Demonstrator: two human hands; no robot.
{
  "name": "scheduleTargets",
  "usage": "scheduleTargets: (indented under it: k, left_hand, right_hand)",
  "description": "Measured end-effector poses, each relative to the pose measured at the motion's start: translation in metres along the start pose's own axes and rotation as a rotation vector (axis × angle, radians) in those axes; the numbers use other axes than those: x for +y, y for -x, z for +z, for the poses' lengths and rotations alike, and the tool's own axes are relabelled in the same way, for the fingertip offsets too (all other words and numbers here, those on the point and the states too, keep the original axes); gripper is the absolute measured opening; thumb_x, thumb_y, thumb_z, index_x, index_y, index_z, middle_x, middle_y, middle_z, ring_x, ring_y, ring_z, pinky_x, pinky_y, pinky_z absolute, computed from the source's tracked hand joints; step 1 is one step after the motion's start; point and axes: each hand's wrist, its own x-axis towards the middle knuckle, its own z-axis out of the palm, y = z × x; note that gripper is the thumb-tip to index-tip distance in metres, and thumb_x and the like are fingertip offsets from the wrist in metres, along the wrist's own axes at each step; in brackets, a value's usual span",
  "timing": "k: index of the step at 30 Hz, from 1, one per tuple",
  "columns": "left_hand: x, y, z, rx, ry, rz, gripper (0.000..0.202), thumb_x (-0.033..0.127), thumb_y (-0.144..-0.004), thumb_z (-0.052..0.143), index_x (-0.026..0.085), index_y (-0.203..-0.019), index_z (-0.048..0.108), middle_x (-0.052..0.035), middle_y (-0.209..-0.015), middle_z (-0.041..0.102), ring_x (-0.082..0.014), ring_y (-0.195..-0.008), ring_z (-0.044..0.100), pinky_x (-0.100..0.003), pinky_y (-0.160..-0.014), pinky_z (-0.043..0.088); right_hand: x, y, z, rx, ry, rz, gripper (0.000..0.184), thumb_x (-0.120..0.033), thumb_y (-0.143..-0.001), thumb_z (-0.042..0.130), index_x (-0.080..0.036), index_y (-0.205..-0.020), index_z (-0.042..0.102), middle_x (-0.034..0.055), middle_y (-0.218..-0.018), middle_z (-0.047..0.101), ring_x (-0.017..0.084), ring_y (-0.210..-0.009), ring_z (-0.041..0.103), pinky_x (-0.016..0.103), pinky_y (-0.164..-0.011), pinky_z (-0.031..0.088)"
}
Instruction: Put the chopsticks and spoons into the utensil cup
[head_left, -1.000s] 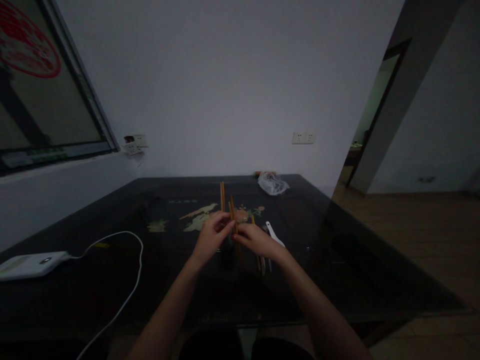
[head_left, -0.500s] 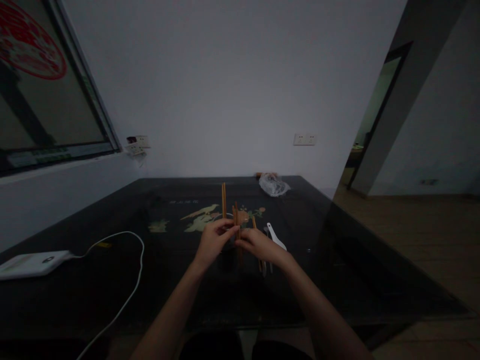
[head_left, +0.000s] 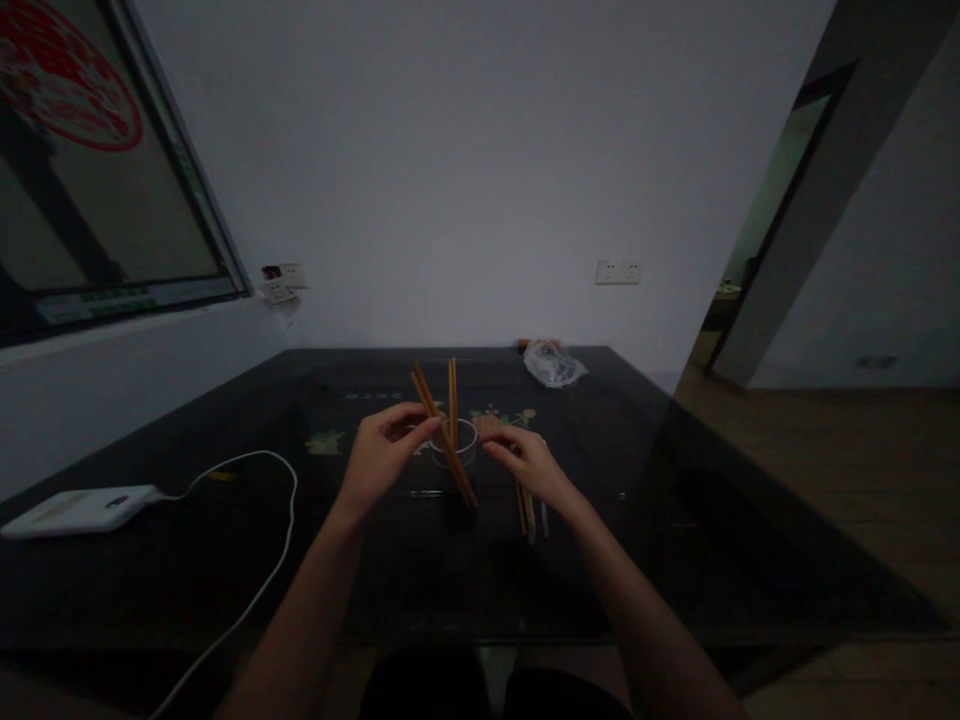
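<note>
My left hand (head_left: 386, 448) is closed on a pair of wooden chopsticks (head_left: 457, 470), which slant down to the right in front of a clear cup (head_left: 466, 452). In that cup stand more chopsticks (head_left: 453, 395), nearly upright. My right hand (head_left: 525, 462) is just right of the cup's rim, its thumb and fingers slightly apart, with nothing visible between them. Below it, other chopsticks (head_left: 520, 510) lie on the table beside a spoon-like utensil (head_left: 532, 522) and another thin light utensil (head_left: 545, 520). The right hand covers their upper ends.
The dark glossy table (head_left: 637, 560) bears a printed flower pattern. A crumpled clear plastic bag (head_left: 553, 365) lies near the wall. On the left, a white power bank (head_left: 82, 508) has a white cable (head_left: 289, 530) running over the front edge.
My hands have moved apart. The left hand has carried the chopsticks leftward and tilted them, while the right has let go. The cup is now more visible, and the white spoon's handle is hidden.
</note>
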Motion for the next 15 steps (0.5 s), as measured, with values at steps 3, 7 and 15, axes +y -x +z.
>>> scheduleTargets:
  k: [3, 7, 15]
  left_hand:
    - [0.017, -0.01, -0.016, 0.112, -0.032, 0.053, 0.025, 0.037, -0.07, 0.068, 0.015, -0.082, 0.069, -0.0057, -0.084, 0.071, -0.0188, -0.077, 0.066, -0.03, -0.072, 0.055]
    - [0.025, -0.035, -0.028, 0.215, -0.078, 0.148, 0.025, 0.037, -0.072, 0.067, 0.016, -0.084, 0.068, -0.005, -0.084, 0.07, -0.0167, -0.076, 0.065, -0.027, -0.068, 0.055]
    - [-0.011, -0.087, -0.026, 0.146, -0.099, 0.149, 0.024, 0.036, -0.071, 0.067, 0.014, -0.081, 0.067, -0.0052, -0.079, 0.069, -0.0158, -0.074, 0.064, -0.022, -0.06, 0.052]
  right_hand:
    - [0.02, -0.003, 0.009, 0.154, -0.099, 0.094, 0.026, -0.034, -0.088, 0.05, -0.016, -0.098, 0.064, 0.0067, -0.09, 0.067, 0.016, -0.08, 0.061, 0.027, -0.072, 0.046]
    - [0.056, -0.003, 0.032, 0.146, -0.122, 0.226, 0.041, -0.028, -0.076, 0.065, -0.017, -0.114, 0.057, 0.0062, -0.095, 0.064, 0.018, -0.088, 0.06, 0.032, -0.08, 0.047]
    - [0.077, -0.013, 0.06, -0.069, -0.281, 0.247, 0.092, -0.018, -0.051, 0.082, -0.019, -0.132, 0.039, 0.0113, -0.123, 0.055, 0.025, -0.115, 0.052, 0.04, -0.098, 0.04]
